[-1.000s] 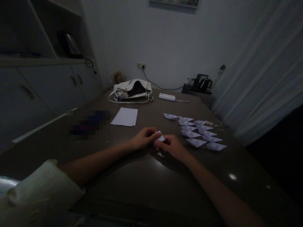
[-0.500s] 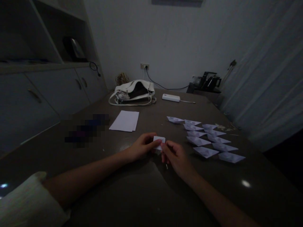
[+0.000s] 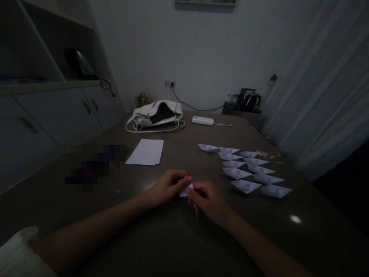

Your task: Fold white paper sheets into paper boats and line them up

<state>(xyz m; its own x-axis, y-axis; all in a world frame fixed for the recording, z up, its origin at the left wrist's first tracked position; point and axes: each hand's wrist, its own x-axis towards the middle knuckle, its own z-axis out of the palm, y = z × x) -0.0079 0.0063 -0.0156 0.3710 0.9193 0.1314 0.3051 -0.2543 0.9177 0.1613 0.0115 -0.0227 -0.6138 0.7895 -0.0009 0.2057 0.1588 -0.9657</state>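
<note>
A: In the head view, what is the left hand [image 3: 168,187] doing?
B: It's pinching a small white piece of paper [image 3: 183,191] between thumb and curled fingers, so it's nearly closed.
A: And the right hand [image 3: 210,202]?
B: It's gripping the paper's right side with thumb and forefinger; its other fingers are curling loosely below.
A: Where is the paper sitting?
B: The hands are holding it between them, over the near middle of the dark table [image 3: 161,238]. They're hiding much of it, so I can't tell its full shape.
A: What's lying around them?
B: White paper boats [image 3: 245,186] are standing in rows beyond the right hand. Some white sheets [image 3: 145,152] are lying beyond the left hand. Farther back, a white bag [image 3: 155,111] is resting left of a white device [image 3: 203,120] with a short cable [image 3: 223,124].
</note>
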